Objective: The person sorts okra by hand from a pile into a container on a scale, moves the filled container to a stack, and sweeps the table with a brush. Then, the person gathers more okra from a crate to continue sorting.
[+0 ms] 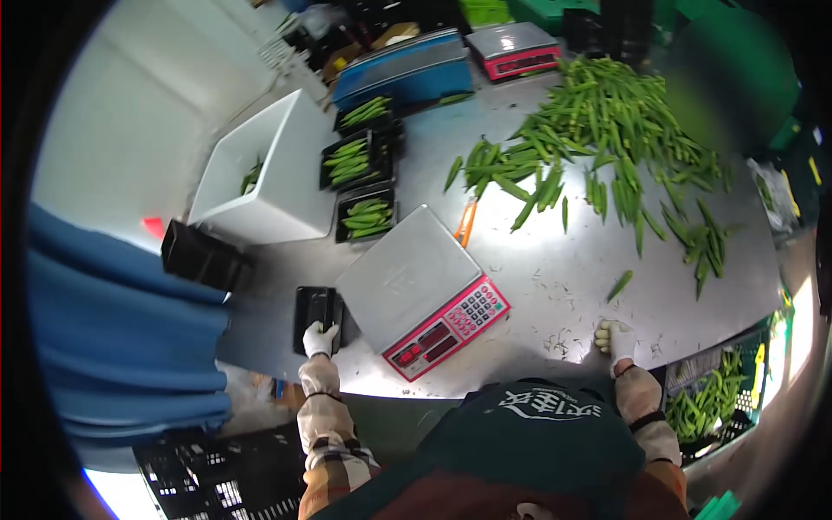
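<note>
Gripping the black tray [314, 305] at its near end, the gloved left hand [320, 339] sits left of the scale [414, 276]; farther right, green pods [607, 113] lie heaped on the metal table [520, 277], and the right hand [614, 339] curls closed near its front edge.

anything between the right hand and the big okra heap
A single loose okra pod lies between the right hand and the big okra heap; beyond it, stray pods fringe the heap. Nothing taller is visible there.

Two pink-fronted scales [412, 282], three okra-filled black trays [395, 215], one white bin [305, 178], two gloved hands [320, 339]
</note>
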Available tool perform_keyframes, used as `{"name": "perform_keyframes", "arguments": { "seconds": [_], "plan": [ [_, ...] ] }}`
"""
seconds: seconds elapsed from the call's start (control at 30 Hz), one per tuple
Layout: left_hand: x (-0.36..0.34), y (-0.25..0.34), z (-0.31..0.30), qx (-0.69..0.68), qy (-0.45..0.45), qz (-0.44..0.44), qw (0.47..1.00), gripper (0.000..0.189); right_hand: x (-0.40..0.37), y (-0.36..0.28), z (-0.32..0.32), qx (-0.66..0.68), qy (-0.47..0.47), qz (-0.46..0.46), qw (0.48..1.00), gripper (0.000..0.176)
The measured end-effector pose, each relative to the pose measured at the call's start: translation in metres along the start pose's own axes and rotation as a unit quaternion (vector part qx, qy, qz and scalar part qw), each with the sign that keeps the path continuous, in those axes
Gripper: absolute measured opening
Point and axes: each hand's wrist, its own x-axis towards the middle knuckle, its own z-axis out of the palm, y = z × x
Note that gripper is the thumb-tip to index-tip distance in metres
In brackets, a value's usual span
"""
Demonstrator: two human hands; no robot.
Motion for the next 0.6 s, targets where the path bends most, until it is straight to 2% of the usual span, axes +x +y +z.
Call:
{"name": "perform_keyframes", "arguments": {
  "seconds": [0.03,0.07,0.13,0.2,0.23,0.27,0.33,0.4,0.47,0.5,0.53,0.6],
  "plan": [
    [0.014,-0.027,0.012,-0.064,0.0,0.007,0.998,0.039,-0.005,-0.009,0.001,0.001,0.013,0.008,1.0,0.023],
    [0.012,-0.031,0.016,-0.153,0.07,0.042,0.985,0.036,-0.007,-0.013,0.005,-0.002,-0.004,0.018,1.0,0.022],
    [0.021,-0.038,0.002,-0.024,0.117,0.057,0.991,0.033,-0.01,-0.022,0.003,-0.002,-0.021,0.041,0.999,0.021],
    [0.004,0.006,-0.025,0.015,0.251,0.056,0.966,0.032,-0.008,-0.027,-0.002,0.047,-0.105,0.064,0.991,0.016],
    [-0.002,0.035,-0.034,-0.006,0.296,0.096,0.95,0.032,-0.015,-0.03,0.002,0.002,-0.045,0.041,0.998,0.015],
    [-0.01,0.061,-0.041,-0.031,0.336,0.133,0.932,0.031,-0.024,-0.044,0.007,-0.007,-0.029,0.054,0.998,0.015],
    [-0.043,0.133,-0.049,-0.089,0.246,0.195,0.945,0.028,-0.017,-0.042,-0.001,-0.001,-0.062,0.074,0.995,0.016],
    [-0.062,0.164,-0.028,-0.097,0.09,0.292,0.947,0.016,-0.003,-0.032,-0.007,-0.094,-0.058,0.065,0.992,0.017],
    [-0.072,0.172,-0.013,-0.033,-0.02,0.389,0.92,0.015,-0.019,-0.059,-0.007,-0.096,-0.082,0.096,0.987,0.016],
    [-0.078,0.179,-0.011,-0.006,-0.034,0.387,0.922,0.021,-0.022,-0.068,-0.009,-0.095,-0.098,0.112,0.984,0.016],
    [-0.085,0.189,-0.019,0.021,-0.068,0.368,0.927,0.031,-0.019,-0.068,-0.014,-0.109,-0.093,0.077,0.987,0.016],
    [-0.103,0.215,-0.035,0.012,-0.052,0.381,0.923,0.042,-0.012,-0.066,-0.026,-0.139,-0.082,0.008,0.987,0.016]
  ]
}}
